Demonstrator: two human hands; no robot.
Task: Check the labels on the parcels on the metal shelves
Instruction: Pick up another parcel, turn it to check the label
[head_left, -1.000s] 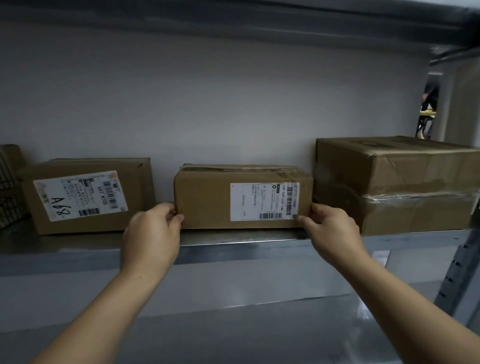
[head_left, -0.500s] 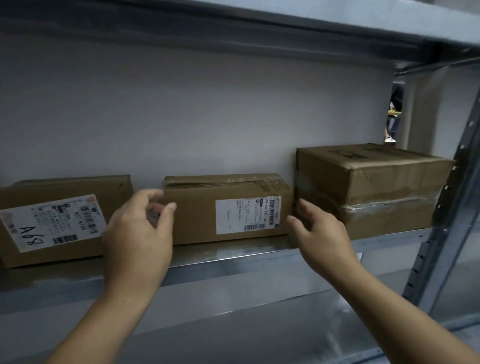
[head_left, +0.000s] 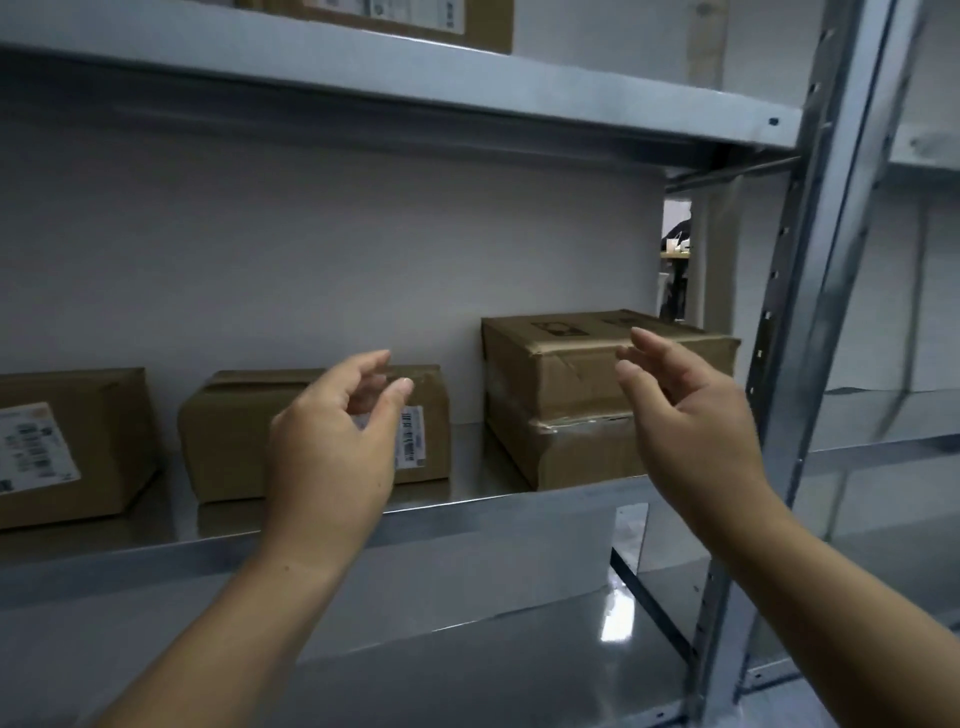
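Both hands hung empty, fingers loosely spread. The taped parcel sat at the right end of the shelf, long side outward — right hand just before it, left hand fronting the middle parcel.

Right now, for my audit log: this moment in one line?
left hand: open, in front of middle parcel | right hand: open, in front of large parcel | holding: nothing

**Three brown parcels in a row on one shelf**

Left parcel shows a white label on its front. Middle parcel sits near it, its barcode label partly hidden. Right parcel is the tallest, taped round its middle and angled.
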